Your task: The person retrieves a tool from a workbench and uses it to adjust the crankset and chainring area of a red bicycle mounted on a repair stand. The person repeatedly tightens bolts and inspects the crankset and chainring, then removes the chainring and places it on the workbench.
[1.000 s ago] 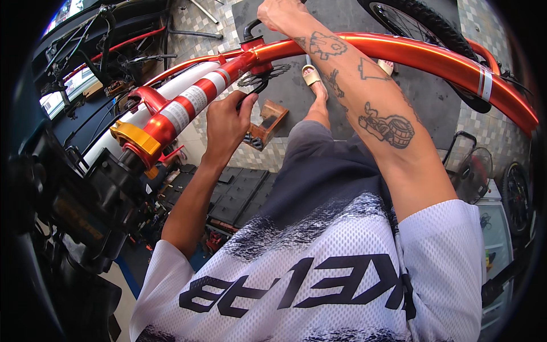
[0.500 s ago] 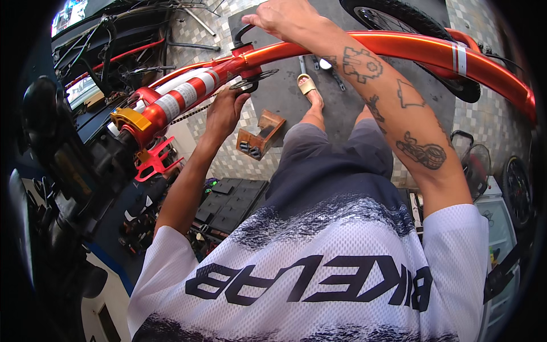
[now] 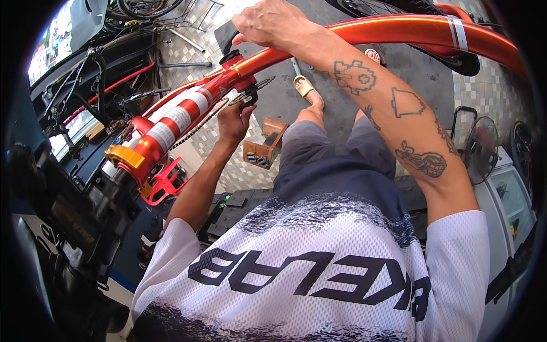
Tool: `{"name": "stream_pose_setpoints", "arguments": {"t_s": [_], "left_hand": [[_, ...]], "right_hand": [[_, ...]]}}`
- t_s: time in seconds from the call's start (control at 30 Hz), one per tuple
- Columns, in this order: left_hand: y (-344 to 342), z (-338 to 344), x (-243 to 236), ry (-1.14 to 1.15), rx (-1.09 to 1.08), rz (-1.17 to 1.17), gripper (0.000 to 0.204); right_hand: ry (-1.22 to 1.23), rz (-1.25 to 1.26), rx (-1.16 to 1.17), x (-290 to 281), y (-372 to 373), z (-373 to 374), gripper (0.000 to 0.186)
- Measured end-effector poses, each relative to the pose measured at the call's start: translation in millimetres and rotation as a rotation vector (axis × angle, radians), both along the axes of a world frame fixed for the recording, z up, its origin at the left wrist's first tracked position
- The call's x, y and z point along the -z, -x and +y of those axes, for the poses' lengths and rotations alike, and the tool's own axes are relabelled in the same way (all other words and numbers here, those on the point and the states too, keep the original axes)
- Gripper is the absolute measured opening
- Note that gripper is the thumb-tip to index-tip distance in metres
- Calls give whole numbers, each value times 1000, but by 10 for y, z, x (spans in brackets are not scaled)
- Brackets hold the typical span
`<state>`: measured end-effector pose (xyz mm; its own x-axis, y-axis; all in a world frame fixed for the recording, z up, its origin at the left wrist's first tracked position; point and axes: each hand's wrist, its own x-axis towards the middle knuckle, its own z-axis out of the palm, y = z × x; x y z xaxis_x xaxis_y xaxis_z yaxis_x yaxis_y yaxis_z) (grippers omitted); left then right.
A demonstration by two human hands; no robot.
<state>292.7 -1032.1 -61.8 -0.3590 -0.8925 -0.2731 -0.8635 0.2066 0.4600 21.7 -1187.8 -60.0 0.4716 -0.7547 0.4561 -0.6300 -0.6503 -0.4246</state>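
An orange-red bicycle frame [image 3: 393,31] with white and silver bands spans the view in front of me. At its bottom bracket sit a thin dark chainring [image 3: 263,83] and a short black crank arm [image 3: 249,99]. My left hand [image 3: 232,124] is closed at that near-side crank, its fingertips partly hidden behind it. A chain [image 3: 196,126] runs from there along the frame toward the left. On the far side, my right hand [image 3: 270,24] reaches over the frame, fingers curled round the other black crank arm [image 3: 231,43], whose end is hidden.
A black repair stand [image 3: 74,211] holds the frame at left, beside a gold clamp [image 3: 126,157] and red bottle cage [image 3: 165,182]. A wooden box [image 3: 266,142] lies on the floor. A wheel [image 3: 393,8] is beyond the frame; a fan [image 3: 481,149] stands right.
The view has shifted slightly, moving the stand and frame within it. My right hand and the far crank sit a little farther left; both hands stay at the cranks.
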Motion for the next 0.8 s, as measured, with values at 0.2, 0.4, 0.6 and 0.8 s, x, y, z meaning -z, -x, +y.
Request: {"name": "stream_pose_setpoints", "arguments": {"t_s": [0.2,0.4,0.6,0.8], "left_hand": [[-190,-353,-192,-137,223,99,34],[-149,-157,-128,-30,136,1,32],[-176,-108,-201,-88,-22,-71,42],[91,158,-274,-71,-336,-84,46]], "right_hand": [[-360,137,79,-222,194,246,52],[-352,117,88,-218,109,210,47],[-255,24,86,-104,67,150,38],[-423,19,68,-100,62,136,36]]}}
